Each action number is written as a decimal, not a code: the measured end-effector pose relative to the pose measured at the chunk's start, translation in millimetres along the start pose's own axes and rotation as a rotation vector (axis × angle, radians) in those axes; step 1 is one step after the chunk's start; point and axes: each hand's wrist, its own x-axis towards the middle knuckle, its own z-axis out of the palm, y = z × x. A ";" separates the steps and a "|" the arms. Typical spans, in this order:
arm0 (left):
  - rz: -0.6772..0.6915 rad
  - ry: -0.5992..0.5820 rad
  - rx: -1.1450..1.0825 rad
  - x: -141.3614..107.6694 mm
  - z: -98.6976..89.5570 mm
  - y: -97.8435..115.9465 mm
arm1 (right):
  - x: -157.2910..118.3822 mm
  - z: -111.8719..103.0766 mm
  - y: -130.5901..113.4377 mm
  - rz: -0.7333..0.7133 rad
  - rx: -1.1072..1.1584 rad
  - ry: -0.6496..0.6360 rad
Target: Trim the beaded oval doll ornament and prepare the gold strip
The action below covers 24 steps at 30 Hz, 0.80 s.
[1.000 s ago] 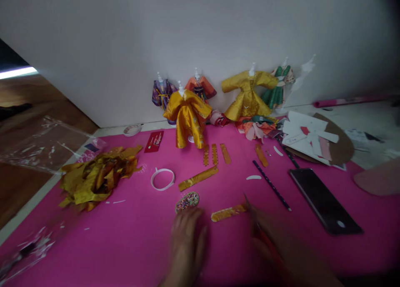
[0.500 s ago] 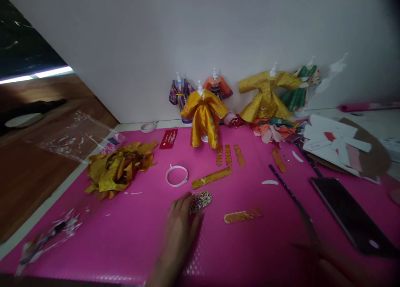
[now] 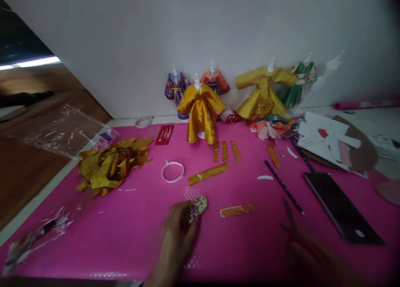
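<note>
My left hand [image 3: 174, 232] is closed around the left end of a small oval tin [image 3: 196, 207], filled with tiny multicoloured bits that look like beads or pin heads. Low on the right, my blurred right hand [image 3: 308, 255] grips a pair of scissors [image 3: 290, 218], blades parted and pointing away from me. Between the hands lies a short golden fabric strip [image 3: 238, 210] with a pale edge. Beyond the tin rests a longer golden strip [image 3: 208, 174], and a white ring [image 3: 173, 172] is to its left.
Doll-sized robes on white stands, including a golden robe [image 3: 201, 112], line the wall. Fabric scraps [image 3: 114, 164] heap at left near a plastic bag [image 3: 40, 237]. A dark pencil [image 3: 284, 187], a phone [image 3: 342, 205] and paper pieces [image 3: 328, 139] lie at right on the pink mat [image 3: 125, 241].
My left hand has closed on the tin and tilted it slightly. My right hand with the scissors has moved left and farther up the mat, and the view has shifted a little.
</note>
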 end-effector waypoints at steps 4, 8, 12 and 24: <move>0.036 -0.047 -0.050 -18.2 -2.9 15.3 | 0.6 1.3 -9.4 0.059 0.104 -0.057; 0.039 -0.078 -0.050 -27.1 -3.3 18.4 | -1.4 5.1 -22.9 0.066 0.089 -0.084; 0.065 -0.116 -0.051 -31.2 -4.7 16.7 | -4.0 6.8 -36.5 -0.004 -0.007 -0.067; 0.184 -0.143 -0.052 -49.3 2.7 10.3 | -7.5 3.5 -26.5 -0.104 -0.239 -0.125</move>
